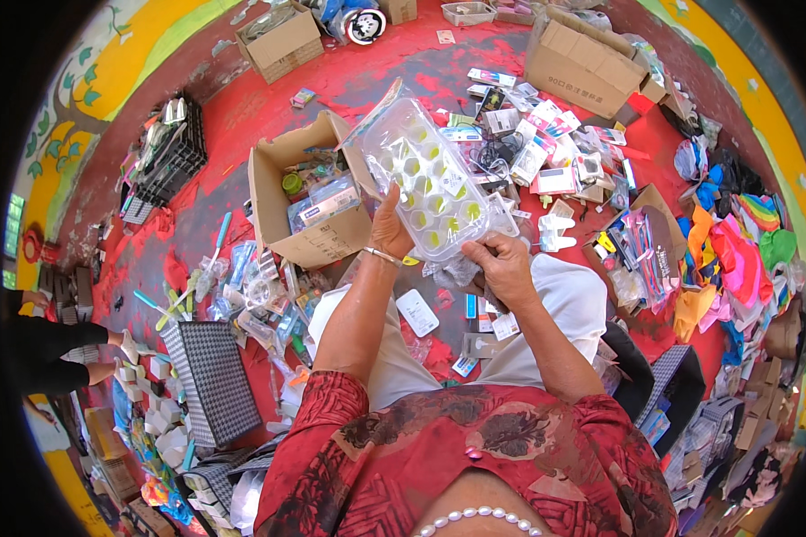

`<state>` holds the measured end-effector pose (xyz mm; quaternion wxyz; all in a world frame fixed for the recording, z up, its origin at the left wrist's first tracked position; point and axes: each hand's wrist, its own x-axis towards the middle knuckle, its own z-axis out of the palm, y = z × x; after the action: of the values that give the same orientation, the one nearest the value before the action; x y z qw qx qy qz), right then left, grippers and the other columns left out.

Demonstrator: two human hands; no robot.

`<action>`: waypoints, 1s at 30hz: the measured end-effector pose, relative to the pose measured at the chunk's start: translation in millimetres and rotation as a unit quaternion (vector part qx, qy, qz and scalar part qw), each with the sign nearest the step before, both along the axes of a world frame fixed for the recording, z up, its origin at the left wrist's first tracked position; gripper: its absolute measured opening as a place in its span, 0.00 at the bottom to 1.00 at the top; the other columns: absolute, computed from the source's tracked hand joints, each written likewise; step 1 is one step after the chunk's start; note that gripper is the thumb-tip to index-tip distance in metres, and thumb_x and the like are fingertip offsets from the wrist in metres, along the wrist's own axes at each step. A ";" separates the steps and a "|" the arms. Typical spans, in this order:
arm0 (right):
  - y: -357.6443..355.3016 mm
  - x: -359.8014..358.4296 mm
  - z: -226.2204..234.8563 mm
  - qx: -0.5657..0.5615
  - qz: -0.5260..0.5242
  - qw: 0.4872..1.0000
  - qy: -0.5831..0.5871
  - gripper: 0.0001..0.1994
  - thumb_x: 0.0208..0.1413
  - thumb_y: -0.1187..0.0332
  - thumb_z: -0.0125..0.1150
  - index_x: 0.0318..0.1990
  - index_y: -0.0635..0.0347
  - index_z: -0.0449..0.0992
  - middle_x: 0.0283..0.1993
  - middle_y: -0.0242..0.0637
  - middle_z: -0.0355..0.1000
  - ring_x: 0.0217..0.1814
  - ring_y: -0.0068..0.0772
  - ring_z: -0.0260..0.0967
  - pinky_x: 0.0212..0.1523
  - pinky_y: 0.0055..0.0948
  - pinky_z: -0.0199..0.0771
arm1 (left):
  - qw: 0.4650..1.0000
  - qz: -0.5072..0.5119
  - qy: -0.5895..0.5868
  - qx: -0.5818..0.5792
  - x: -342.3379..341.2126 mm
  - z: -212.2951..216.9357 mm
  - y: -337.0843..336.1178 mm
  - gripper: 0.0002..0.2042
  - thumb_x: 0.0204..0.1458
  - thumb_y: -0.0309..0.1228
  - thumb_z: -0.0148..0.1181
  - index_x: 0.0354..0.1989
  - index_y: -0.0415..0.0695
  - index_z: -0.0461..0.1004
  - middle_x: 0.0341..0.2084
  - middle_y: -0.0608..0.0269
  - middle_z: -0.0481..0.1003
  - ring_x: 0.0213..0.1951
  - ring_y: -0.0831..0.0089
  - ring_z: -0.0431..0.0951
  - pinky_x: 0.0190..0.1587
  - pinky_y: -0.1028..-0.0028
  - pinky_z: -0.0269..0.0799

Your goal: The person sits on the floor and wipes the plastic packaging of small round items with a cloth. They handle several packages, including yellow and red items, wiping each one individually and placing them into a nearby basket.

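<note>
In front of me, above my knees, I hold a clear plastic tray [428, 174] with rows of round cups, several with green bottoms, wrapped in thin clear film. My left hand [390, 225] grips its lower left edge, thumb over the top. The near right corner is pinched between thumb and fingers of my right hand [505, 268]. Grey crumpled material [457, 272] hangs under that corner; whether my right hand holds it too I cannot tell. Just left of the tray, an open cardboard box [318, 242] contains packaged goods and a green round item.
Packaged small goods [546, 148] lie heaped beyond the tray. A large carton [582, 67] stands far right, with colourful cloth [743, 259] nearer. Loose items [269, 295] and a checked fabric box [210, 380] lie left. Another person's hand [116, 340] shows at the left edge.
</note>
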<state>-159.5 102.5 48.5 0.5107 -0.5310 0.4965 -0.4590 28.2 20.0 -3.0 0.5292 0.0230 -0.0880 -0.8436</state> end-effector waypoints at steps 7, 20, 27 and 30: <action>29.8 5.9 3.5 -0.067 0.030 0.988 0.137 0.09 0.47 0.66 0.63 0.27 0.65 0.78 0.24 0.40 0.73 0.22 0.30 0.69 0.26 0.27 0.65 | 0.982 -0.009 -0.161 0.100 -10.7 -7.4 30.8 0.29 0.45 0.45 0.64 0.54 0.44 0.64 0.48 0.57 0.71 0.50 0.59 0.71 0.55 0.55 0.64; 35.6 -23.2 100.4 -0.242 -0.139 0.960 -0.019 0.09 0.48 0.68 0.62 0.34 0.60 0.72 0.27 0.32 0.69 0.28 0.24 0.67 0.30 0.25 0.68 | 0.942 0.019 -0.328 0.065 -2.7 43.6 89.1 0.25 0.48 0.41 0.62 0.52 0.43 0.65 0.43 0.60 0.73 0.44 0.65 0.75 0.49 0.62 0.71; -13.1 -3.6 106.5 -0.371 -0.158 0.904 0.145 0.04 0.47 0.72 0.59 0.29 0.62 0.74 0.29 0.41 0.68 0.31 0.40 0.68 0.33 0.32 0.67 | 0.937 0.036 -0.348 0.004 -11.9 62.2 136.2 0.25 0.50 0.38 0.60 0.56 0.46 0.62 0.45 0.62 0.71 0.47 0.69 0.72 0.48 0.66 0.71; -24.5 -7.6 113.8 -0.375 -0.113 0.901 0.185 0.05 0.47 0.68 0.58 0.29 0.58 0.75 0.30 0.40 0.68 0.32 0.43 0.69 0.33 0.35 0.67 | 0.942 0.005 -0.328 0.074 -14.1 61.1 136.7 0.25 0.50 0.37 0.59 0.55 0.44 0.62 0.44 0.60 0.72 0.45 0.68 0.74 0.48 0.64 0.72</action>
<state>-167.1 78.0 162.3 0.1177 -0.6987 0.4301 -0.5595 14.1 156.8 58.0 0.4722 0.3379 -0.1936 -0.7908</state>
